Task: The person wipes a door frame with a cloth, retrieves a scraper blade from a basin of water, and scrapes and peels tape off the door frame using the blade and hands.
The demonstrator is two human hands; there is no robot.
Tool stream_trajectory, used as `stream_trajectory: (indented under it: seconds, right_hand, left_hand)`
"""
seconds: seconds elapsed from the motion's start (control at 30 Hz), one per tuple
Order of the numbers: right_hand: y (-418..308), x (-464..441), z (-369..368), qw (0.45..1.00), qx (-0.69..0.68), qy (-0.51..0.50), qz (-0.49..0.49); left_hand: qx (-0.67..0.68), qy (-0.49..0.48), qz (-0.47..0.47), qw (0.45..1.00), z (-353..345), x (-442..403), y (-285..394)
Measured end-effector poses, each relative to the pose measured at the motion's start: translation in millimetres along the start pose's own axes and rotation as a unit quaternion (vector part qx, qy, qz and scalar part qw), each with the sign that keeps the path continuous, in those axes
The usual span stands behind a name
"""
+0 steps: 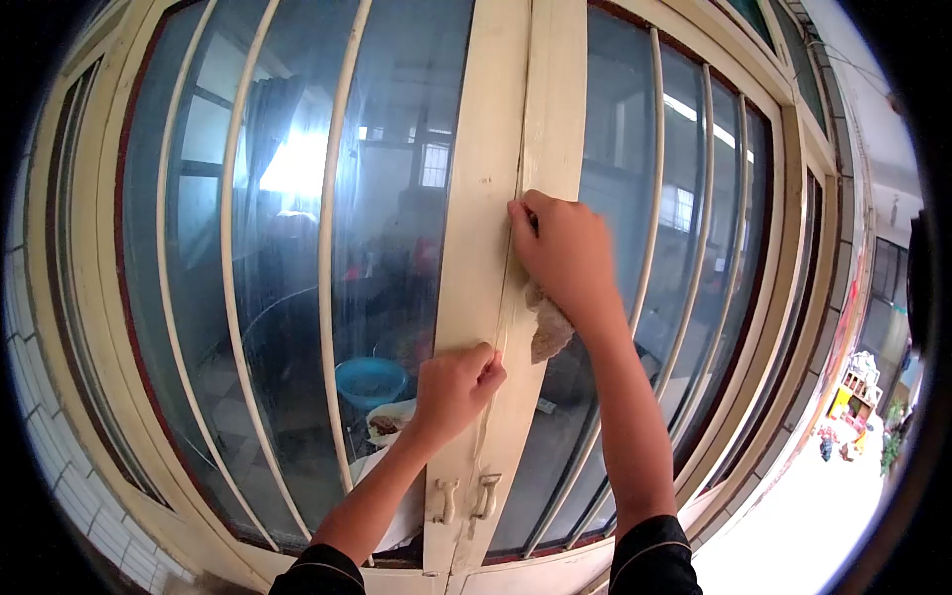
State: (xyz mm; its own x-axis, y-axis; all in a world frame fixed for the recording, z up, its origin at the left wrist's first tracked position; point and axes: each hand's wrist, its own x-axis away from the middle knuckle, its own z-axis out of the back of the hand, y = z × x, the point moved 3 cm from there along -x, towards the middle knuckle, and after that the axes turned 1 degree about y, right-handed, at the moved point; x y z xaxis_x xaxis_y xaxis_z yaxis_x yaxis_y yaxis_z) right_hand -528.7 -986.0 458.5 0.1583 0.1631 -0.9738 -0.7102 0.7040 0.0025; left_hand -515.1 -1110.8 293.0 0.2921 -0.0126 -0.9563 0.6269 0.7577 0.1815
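Note:
My right hand (570,253) is closed, with thumb and fingertips at the seam between two cream door leaves (486,178). Beneath its wrist hangs a crumpled brownish cloth or paper (550,327), partly covered by the hand; what fixes it there is hidden. Lower down, my left hand (456,387) is closed in a pinch at the same seam, near a thin pale strand (506,337). Whatever lies between its fingertips is too small to make out. Two metal handles, left (446,502) and right (487,496), sit on the leaves below the hands.
Vertical bars (332,248) cross the glass panes on both sides. Behind the left pane shows a blue basin (371,382). A white tiled wall (74,486) borders the door at the left. At the far right, a small shelf (851,397) with objects stands on bright ground.

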Motion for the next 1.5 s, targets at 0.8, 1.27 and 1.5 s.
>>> stream_trajectory:
  seconds: [0.8, 1.27, 1.5]
  right_hand:
    - [10, 32, 13, 0.997, -0.048, -0.047, -0.032]
    - [18, 199, 17, 0.952, -0.183, -0.155, -0.193]
    - [33, 313, 20, 0.834, -0.249, -0.254, -0.421]
  left_hand:
    - [0.333, 0.036, 0.114, 0.935, -30, 12, -42]
    - [0.423, -0.114, 0.149, 0.887, -40, 11, -78]
    - [0.497, -0.084, 0.039, 0.863, -45, 7, -80]
